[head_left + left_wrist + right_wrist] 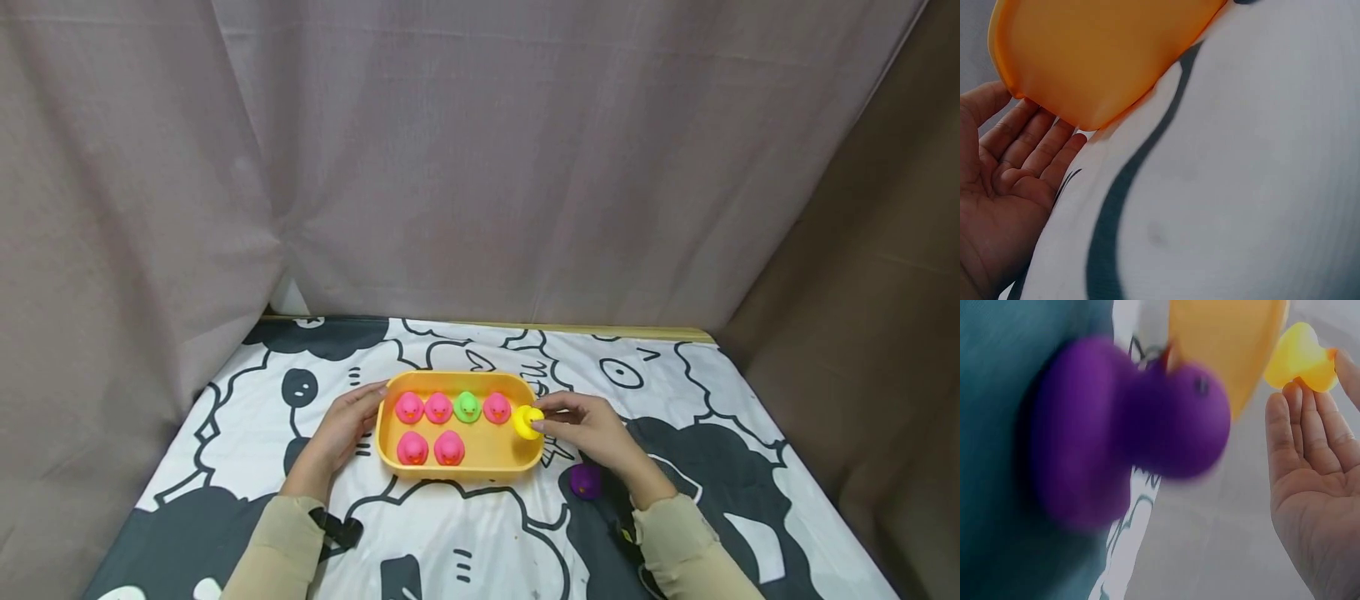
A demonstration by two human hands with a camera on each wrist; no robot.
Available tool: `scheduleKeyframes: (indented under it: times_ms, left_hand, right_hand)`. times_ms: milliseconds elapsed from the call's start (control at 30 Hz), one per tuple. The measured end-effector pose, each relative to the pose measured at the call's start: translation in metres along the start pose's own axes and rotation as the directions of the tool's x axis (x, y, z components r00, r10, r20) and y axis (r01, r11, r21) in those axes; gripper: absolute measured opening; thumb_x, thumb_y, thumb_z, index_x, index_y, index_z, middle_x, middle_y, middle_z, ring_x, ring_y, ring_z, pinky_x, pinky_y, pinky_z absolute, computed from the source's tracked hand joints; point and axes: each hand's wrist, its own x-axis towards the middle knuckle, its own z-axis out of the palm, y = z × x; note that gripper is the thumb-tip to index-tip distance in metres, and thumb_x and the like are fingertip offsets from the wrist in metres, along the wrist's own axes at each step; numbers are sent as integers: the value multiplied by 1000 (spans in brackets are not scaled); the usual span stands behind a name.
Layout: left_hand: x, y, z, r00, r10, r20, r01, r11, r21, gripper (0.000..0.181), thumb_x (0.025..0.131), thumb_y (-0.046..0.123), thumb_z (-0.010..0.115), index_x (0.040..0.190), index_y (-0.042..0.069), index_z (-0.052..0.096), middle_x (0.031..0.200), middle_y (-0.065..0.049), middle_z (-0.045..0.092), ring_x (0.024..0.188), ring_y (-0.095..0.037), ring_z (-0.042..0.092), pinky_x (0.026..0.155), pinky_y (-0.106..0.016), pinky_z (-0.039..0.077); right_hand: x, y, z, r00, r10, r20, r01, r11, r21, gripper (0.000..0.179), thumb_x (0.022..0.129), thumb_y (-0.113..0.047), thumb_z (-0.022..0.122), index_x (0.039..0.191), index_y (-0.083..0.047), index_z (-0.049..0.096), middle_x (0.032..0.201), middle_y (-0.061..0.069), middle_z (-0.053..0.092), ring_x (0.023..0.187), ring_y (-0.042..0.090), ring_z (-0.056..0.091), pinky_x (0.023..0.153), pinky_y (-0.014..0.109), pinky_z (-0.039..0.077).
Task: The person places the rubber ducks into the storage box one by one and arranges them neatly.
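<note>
A yellow-orange tray [480, 468] lies on the patterned cloth with several pink toy ducks [449, 448] and a green toy duck [467, 407] in it. My left hand [347, 429] holds the tray's left end, thumb at the rim; in the left wrist view its fingers [1032, 140] reach against the tray's side. Between thumb and fingertips, my right hand [588, 427] pinches a yellow toy duck [527, 422] at the tray's right end. The right wrist view shows this yellow duck [1302, 359] at the fingertips.
A purple toy duck [586, 481] sits on the cloth outside the tray, close by the right wrist; it looms large in the right wrist view. Grey curtains [487, 167] hang behind the table, and a brown one [862, 333] hangs along the right.
</note>
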Motion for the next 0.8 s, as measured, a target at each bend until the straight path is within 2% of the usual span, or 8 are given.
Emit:
scheduleKeyframes:
  times_ms: [167,367,567,667,800]
  left_hand:
    - [-1,1,1,1000,-6,-6,6,1000,7,52,96,45,66,137,13,62,141,-4,59,131,-20,55,108,-33,45]
    - [-1,1,1,1000,-2,-6,3,1000,12,53,96,46,65,138,14,62,142,-3,58,131,-20,55,108,-34,45]
    - [-1,1,2,1000,2,0,-2,1000,5,53,96,46,66,138,14,62,142,-3,58,131,-20,55,107,-33,46]
    - [-1,2,2,1000,1,-3,-1,1000,1,53,96,46,66,137,13,62,142,-3,58,131,-19,55,106,-32,46]
    - [-1,2,1,1000,3,-7,-4,1000,-4,53,95,46,66,137,13,62,142,-3,58,130,-19,55,106,-31,46]
  right_hand:
    - [11,-12,21,996,-37,86,48,991,-124,32,83,-37,83,109,-20,76,104,-5,72,96,19,67,88,34,58]
    - [27,-17,39,969,-95,230,160,946,-282,29,87,-35,80,111,-20,75,104,-8,71,100,25,66,92,46,56]
    - [36,-16,48,938,-129,322,245,904,-350,25,87,-31,80,108,-18,75,101,-9,71,95,21,64,86,43,57]
    - [39,-14,50,931,-128,343,264,883,-387,24,87,-32,80,107,-19,75,100,-12,70,93,19,63,85,41,56]
    - [42,-13,53,928,-123,352,270,872,-408,26,86,-33,81,108,-19,76,101,-12,69,95,20,63,87,39,56]
